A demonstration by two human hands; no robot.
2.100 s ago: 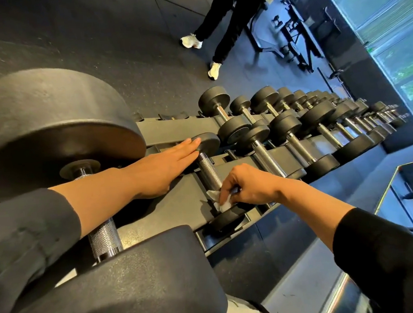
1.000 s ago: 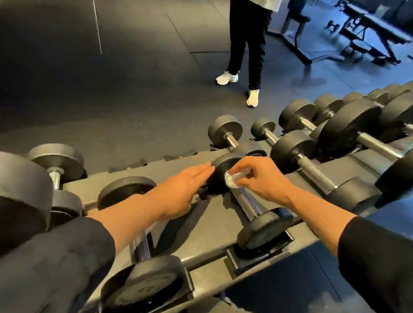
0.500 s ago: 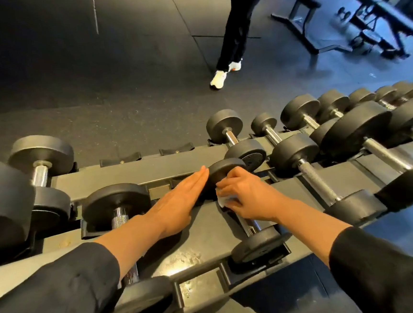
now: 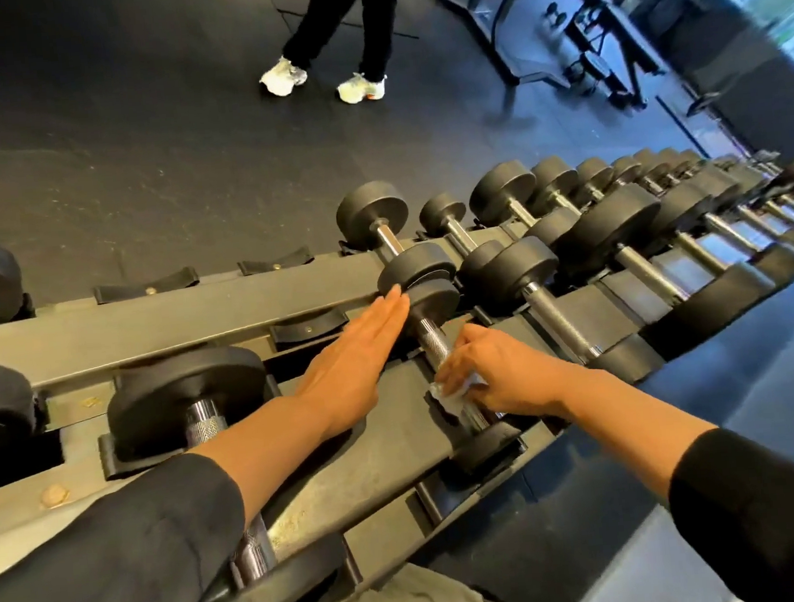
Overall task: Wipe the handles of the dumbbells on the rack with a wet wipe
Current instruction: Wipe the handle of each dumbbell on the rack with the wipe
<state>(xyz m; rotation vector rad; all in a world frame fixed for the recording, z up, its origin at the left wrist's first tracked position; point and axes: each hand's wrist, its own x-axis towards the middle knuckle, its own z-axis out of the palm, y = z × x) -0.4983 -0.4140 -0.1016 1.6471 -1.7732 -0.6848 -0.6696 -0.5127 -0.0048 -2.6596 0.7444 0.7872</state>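
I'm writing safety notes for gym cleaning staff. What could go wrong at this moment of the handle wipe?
1. The left hand lies flat with its fingertips against the far head of the small dumbbell; if that dumbbell rolls or shifts, fingers could get pinched.
2. The right hand holds the wet wipe low on the knurled handle, so the upper handle may go unwiped.
3. A bystander stands close behind the rack.
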